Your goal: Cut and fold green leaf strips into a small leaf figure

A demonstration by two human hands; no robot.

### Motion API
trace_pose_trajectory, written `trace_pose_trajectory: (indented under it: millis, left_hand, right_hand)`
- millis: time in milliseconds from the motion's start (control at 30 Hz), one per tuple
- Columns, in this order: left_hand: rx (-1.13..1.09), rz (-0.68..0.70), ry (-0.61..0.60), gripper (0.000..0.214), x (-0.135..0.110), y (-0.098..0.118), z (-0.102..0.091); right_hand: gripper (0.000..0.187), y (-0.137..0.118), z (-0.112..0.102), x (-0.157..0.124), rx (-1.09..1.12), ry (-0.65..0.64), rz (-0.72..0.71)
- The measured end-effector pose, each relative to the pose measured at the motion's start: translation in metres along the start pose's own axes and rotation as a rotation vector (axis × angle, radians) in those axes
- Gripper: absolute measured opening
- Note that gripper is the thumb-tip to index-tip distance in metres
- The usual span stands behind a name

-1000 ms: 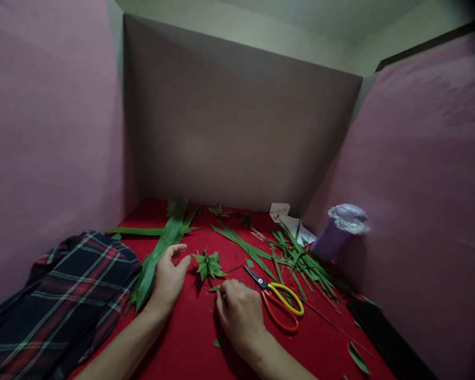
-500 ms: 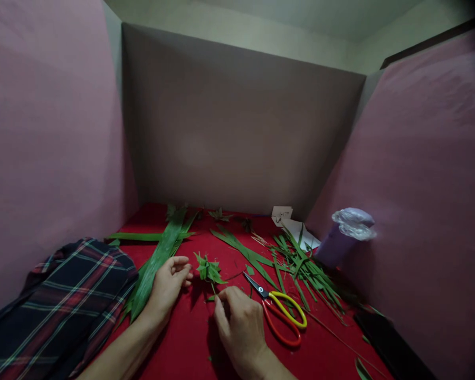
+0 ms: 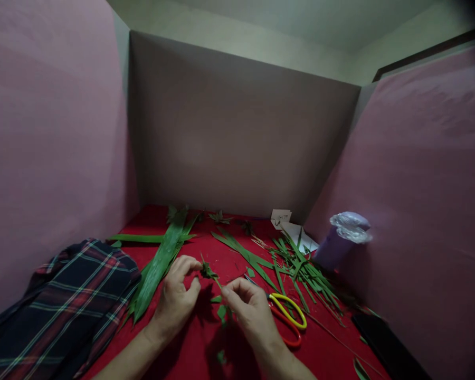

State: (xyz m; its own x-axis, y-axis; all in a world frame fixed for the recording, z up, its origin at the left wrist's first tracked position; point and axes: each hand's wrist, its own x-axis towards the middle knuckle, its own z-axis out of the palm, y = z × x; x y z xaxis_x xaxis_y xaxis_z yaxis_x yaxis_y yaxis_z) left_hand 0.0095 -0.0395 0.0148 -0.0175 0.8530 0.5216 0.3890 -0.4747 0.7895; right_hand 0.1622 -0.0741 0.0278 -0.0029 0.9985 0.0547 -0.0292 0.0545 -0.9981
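Observation:
Between finger and thumb, my right hand [image 3: 250, 309] pinches the thin stem of a small green leaf bundle [image 3: 209, 271], held above the red cloth. My left hand [image 3: 181, 287] is just left of the bundle, with fingers curved and the thumb apart; its fingertips come close to the leaves, and whether they touch I cannot tell. Beside my right hand lie scissors [image 3: 288, 310] with one yellow and one red handle loop, their blades partly hidden by the hand. Small leaf scraps [image 3: 221, 312] lie on the cloth below the bundle.
Long broad green leaves [image 3: 161, 266] lie at the left, near a plaid cloth [image 3: 73, 306]. Cut leaf strips [image 3: 306, 272] are heaped at the right, before white papers [image 3: 301, 237] and a purple cylinder [image 3: 340, 243] topped with clear plastic. A black flat object [image 3: 388, 343] lies at front right.
My right hand has lifted slightly and turned the leaf bundle, which now shows more edge-on. My left hand has moved right and its thumb and fingers have spread apart near the leaves.

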Motion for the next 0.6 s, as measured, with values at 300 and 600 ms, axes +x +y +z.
trace_pose_trajectory:
  millis: [300, 600]
  left_hand:
    - [0.209, 0.371, 0.033, 0.027, -0.008, 0.009, -0.002]
    - [0.204, 0.48, 0.022, 0.022, -0.01, 0.014, -0.006]
  right_hand:
    - [0.027, -0.044, -0.001, -0.012, 0.204, -0.134, 0.238]
    - [0.02, -0.055, -0.015, -0.025, 0.328, -0.188, 0.316]
